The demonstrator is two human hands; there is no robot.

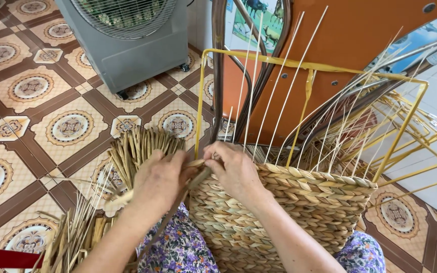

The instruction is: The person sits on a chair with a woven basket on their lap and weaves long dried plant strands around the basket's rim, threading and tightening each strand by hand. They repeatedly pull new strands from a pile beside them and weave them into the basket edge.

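Both hands pinch a flat brown fibre strand (198,174) at the near-left corner of the half-woven straw basket on its yellow wire frame (299,202) — left hand (160,179), right hand (236,169). Slack tension could loosen the braid — or snap the strand.

Head view, person's own body only. Left hand (159,181) & right hand (234,169): both bare, no gloves, rings or watch visible; forearms bare, no sleeves in frame. Left forearm enters from approx. 7 o'clock, right forearm from approx. 5 o'clock. Garment over lap (180,250): floral print fabric, purple/violet ground w/ white, pink & blue blossoms and small green leaves; second patch of same print (362,250) at lower right, approx. 5 o'clock.
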